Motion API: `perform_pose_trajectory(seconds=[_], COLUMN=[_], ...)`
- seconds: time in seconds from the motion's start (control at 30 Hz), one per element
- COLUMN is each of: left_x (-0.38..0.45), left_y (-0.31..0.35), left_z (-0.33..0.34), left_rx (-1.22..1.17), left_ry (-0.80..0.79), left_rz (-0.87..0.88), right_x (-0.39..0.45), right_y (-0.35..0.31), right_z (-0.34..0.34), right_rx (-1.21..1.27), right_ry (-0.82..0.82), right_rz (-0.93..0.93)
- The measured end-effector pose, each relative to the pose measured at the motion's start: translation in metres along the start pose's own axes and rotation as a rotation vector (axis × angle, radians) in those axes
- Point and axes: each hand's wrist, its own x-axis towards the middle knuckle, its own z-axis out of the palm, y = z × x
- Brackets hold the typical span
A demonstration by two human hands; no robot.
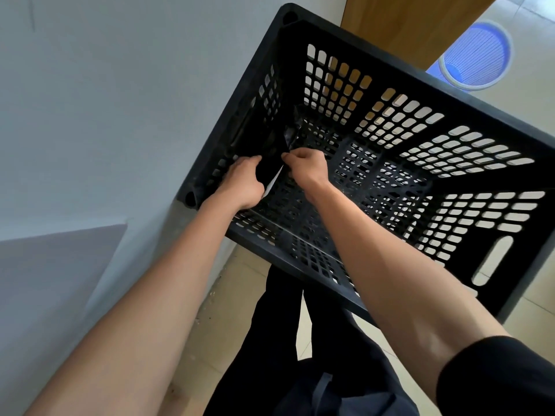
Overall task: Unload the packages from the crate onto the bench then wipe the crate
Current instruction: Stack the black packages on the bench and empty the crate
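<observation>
I observed the black perforated crate [390, 163], tilted with its open top toward the camera, beside a grey-white wall [105, 85]. A dark package [289, 136] lay in its far left inner corner. The left hand [243, 184] and right hand [306, 166] were both inside the crate, each grip closed on the package's near edge, where a pale strip showed between them. Beyond lay tiled floor [249, 295] and a blue round basket [476, 55].

A blue round basket [476, 55] on pale floor tiles [534, 94] beside a wooden panel [414, 28]
</observation>
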Motion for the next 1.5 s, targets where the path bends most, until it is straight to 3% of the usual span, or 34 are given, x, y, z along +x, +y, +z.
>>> perform_pose_trajectory(seconds=[0.2,0.53,0.73,0.87,0.97,1.1,1.27,1.5], left_x=[-0.004,-0.026,-0.035,-0.037,-0.04,-0.047,-0.057,-0.091], left_y=[0.01,0.045,0.051,0.052,0.051,0.053,0.055,0.074], left_z=[0.005,0.005,0.004,0.0,-0.001,-0.002,-0.007,-0.01], left_rx=[-0.017,0.188,-0.049,-0.304,-0.43,-0.565,-0.635,-0.619], left_ry=[0.024,0.285,0.339,0.295,0.282,0.203,0.156,0.278], left_rz=[0.054,0.242,0.326,0.318,0.333,0.369,0.4,0.416], right_x=[-0.018,-0.069,-0.092,-0.105,-0.109,-0.114,-0.126,-0.14], right_y=[-0.009,-0.032,-0.046,-0.041,-0.035,-0.035,-0.041,-0.054], right_z=[-0.013,-0.056,-0.077,-0.089,-0.092,-0.089,-0.092,-0.106], right_rx=[0.241,0.413,0.253,-0.125,-0.271,-0.266,-0.217,-0.234], right_ry=[-0.039,-0.094,-0.038,0.152,0.145,0.079,0.119,0.137], right_rz=[-0.008,-0.05,-0.161,-0.373,-0.427,-0.405,-0.482,-0.59])
